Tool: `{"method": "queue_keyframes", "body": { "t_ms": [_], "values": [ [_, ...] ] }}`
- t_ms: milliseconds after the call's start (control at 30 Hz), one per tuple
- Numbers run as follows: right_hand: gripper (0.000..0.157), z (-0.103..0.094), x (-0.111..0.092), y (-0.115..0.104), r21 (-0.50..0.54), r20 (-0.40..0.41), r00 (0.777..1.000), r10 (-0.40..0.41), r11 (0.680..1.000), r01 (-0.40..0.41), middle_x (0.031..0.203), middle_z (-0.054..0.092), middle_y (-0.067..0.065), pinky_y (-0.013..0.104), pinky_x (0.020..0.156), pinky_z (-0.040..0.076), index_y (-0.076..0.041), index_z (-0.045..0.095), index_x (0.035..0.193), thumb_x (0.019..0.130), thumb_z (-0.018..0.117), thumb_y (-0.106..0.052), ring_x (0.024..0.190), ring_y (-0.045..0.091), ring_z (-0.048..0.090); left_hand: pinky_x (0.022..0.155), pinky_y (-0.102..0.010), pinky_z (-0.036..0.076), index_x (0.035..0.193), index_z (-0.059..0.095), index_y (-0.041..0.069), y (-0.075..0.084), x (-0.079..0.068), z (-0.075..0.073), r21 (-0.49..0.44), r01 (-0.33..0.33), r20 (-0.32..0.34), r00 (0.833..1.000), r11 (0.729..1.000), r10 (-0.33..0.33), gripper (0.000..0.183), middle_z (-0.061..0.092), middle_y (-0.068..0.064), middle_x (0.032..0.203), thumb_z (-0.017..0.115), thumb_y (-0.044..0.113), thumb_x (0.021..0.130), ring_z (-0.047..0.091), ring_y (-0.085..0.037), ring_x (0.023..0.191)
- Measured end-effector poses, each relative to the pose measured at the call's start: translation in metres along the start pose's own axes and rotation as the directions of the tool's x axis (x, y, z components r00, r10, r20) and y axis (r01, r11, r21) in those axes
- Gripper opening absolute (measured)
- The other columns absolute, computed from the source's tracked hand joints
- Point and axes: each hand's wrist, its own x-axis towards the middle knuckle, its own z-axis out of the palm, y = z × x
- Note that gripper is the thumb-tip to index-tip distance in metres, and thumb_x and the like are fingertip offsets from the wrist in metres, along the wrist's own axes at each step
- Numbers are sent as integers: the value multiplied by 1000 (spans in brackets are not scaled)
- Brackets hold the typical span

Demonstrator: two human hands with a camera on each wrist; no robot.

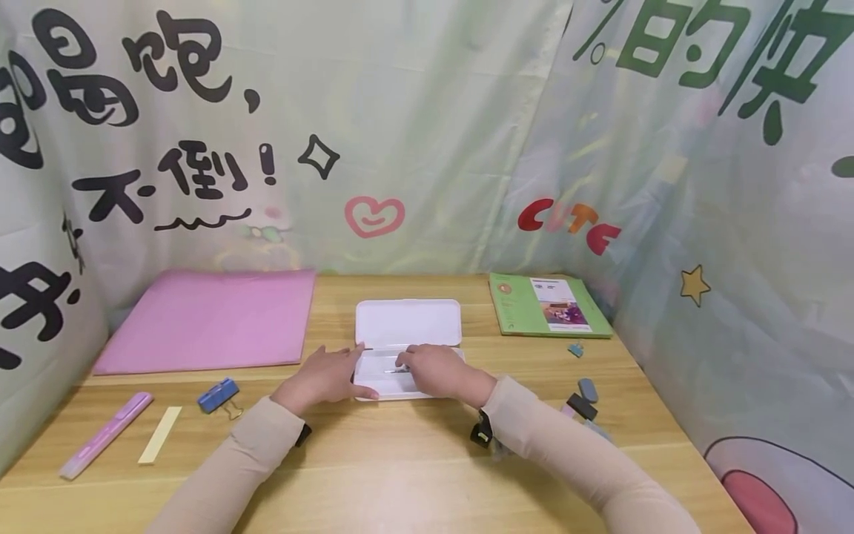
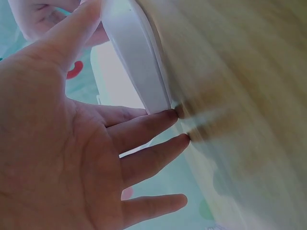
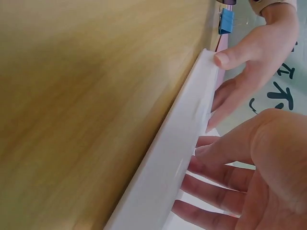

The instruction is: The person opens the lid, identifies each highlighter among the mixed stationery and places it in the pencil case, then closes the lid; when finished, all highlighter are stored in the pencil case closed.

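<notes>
Between the sleeves (image 1: pixel 267 437), bare wooden tabletop (image 1: pixel 394 475) gives passage up to the white pencil case (image 1: pixel 392 386); the left hand (image 1: pixel 325 378) blocks its left end, the right hand (image 1: pixel 437 369) covers its right, the opened lid (image 1: pixel 408 323) spans its back

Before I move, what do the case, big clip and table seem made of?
Case: probably hard plastic, smooth, slightly glossy, a highlight along its wall; coated metal possible. Big clip: likely metal, smoothly painted blue, with brassy wire handles. Table: wood or laminate, satin; grain shows, with a soft sheen.
</notes>
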Motion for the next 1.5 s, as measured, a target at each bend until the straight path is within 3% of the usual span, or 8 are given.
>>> {"method": "queue_keyframes", "body": {
  "t_ms": [267, 400, 467, 600, 767, 1133, 1367, 1500],
  "values": [
    [21, -10, -23, 5, 32, -89, 994, 55, 998, -52, 84, 57, -5, 28, 53, 45, -18, 62, 99, 81, 53, -11, 74, 12, 55, 96, -53, 18, 137, 26, 8, -1, 0, -1, 5, 12, 13, 1000, 1000, -12, 101, 44, -10, 127, 48, 73, 63, 38, -25, 117],
    [12, -17, -41, 11, 2, -126, 983, 136, 991, -137, 75, 52, -5, 27, 47, 40, -16, 58, 88, 77, 60, -20, 67, 13, 52, 97, -54, 17, 137, 26, 8, -1, -2, -1, -5, 20, 14, 1000, 1000, -20, 101, 43, -10, 128, 50, 72, 63, 37, -25, 118],
    [15, -22, -51, 13, -18, -96, 974, 203, 978, -206, 68, 47, -5, 28, 45, 37, -15, 54, 79, 75, 63, -28, 60, 13, 49, 96, -54, 17, 137, 26, 7, -1, -2, -2, -10, 19, 13, 1000, 1000, -19, 101, 43, -10, 128, 51, 72, 63, 38, -26, 118],
    [32, -30, -69, 14, -54, 62, 941, 331, 943, -328, 57, 44, -5, 32, 44, 34, -16, 48, 64, 73, 63, -42, 50, 14, 43, 97, -53, 18, 137, 25, 6, -3, -3, -2, -8, 19, 21, 1000, 1000, -19, 102, 43, -11, 128, 51, 71, 63, 38, -27, 117],
    [45, -31, -85, 11, -129, 200, 909, 365, 930, -345, 47, 40, -4, 34, 40, 33, -18, 41, 49, 70, 60, -54, 44, 12, 37, 97, -54, 16, 137, 25, 6, -3, -4, -4, -20, 19, 28, 999, 1000, -18, 101, 44, -12, 127, 52, 70, 64, 38, -28, 117],
    [41, -18, -94, 11, -157, 239, 888, 392, 919, -363, 48, 43, -1, 33, 39, 35, -17, 42, 47, 74, 59, -42, 44, 14, 40, 97, -53, 16, 136, 26, 4, 0, -5, -4, -33, 6, 24, 1000, 999, -5, 101, 45, -13, 125, 52, 69, 64, 39, -29, 116],
    [37, -17, -97, 12, -134, 209, 891, 403, 914, -383, 48, 42, 0, 34, 39, 36, -15, 43, 47, 74, 59, -34, 44, 15, 41, 96, -54, 18, 136, 27, 3, 1, -5, -2, -6, 3, 16, 1000, 1000, -3, 100, 45, -15, 125, 51, 70, 65, 41, -30, 114],
    [36, -17, -96, 14, -93, 204, 876, 438, 899, -428, 47, 42, 0, 33, 38, 34, -15, 42, 46, 74, 57, -33, 43, 15, 40, 96, -54, 18, 136, 27, 3, 2, -5, -3, -9, -3, 18, 1000, 1000, 4, 100, 45, -15, 125, 51, 69, 65, 40, -30, 115]
  ]
}}
